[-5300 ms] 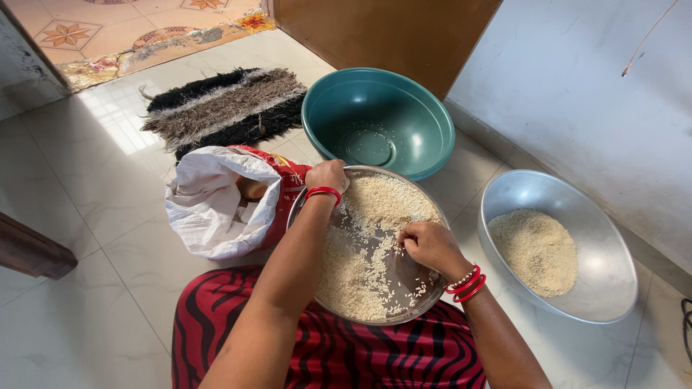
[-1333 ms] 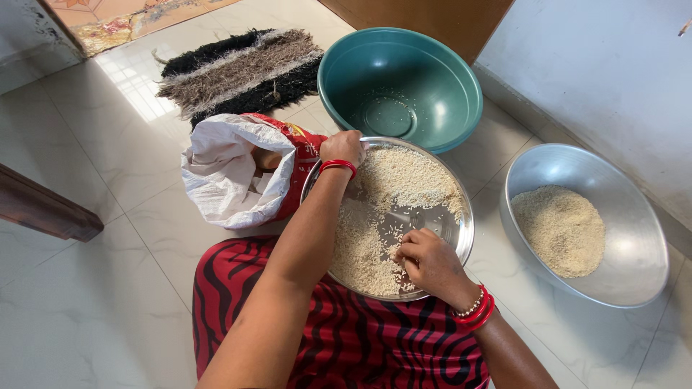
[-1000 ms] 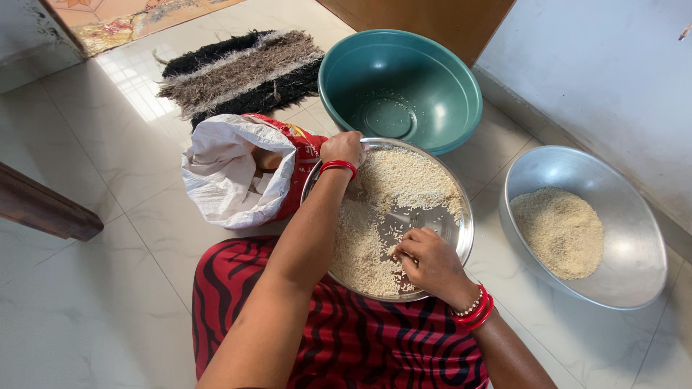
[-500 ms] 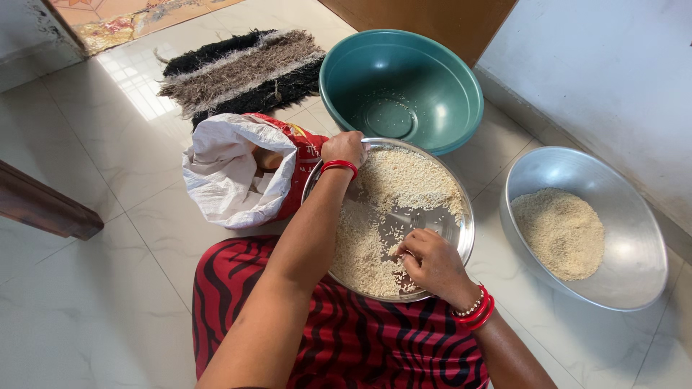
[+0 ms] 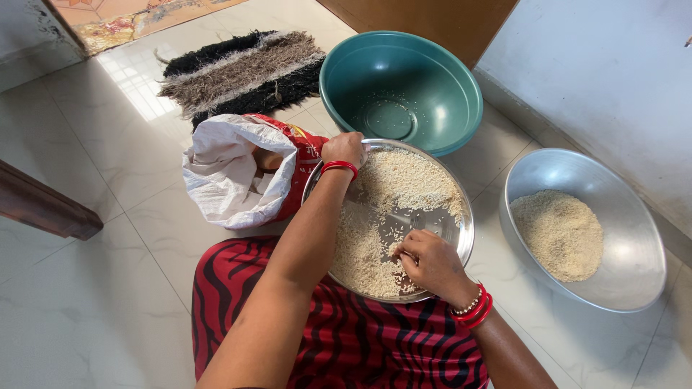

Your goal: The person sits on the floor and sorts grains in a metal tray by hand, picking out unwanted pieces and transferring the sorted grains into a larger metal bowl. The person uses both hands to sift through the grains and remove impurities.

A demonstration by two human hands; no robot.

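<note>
White-and-red sack (image 5: 238, 176) sits at 9 o'clock of your steel plate (image 5: 465, 234); left hand (image 5: 344, 148) grips plate rim, right hand (image 5: 431, 261) pinches rice (image 5: 404, 180); teal basin (image 5: 400, 86) at 12.

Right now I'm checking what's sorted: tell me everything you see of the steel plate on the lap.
The steel plate is round, shiny and shallow, resting on the lap. Rice is heaped at its far side and near-left, with bare metal between. The left hand grips its far rim; the right hand rests in the grains.
</note>
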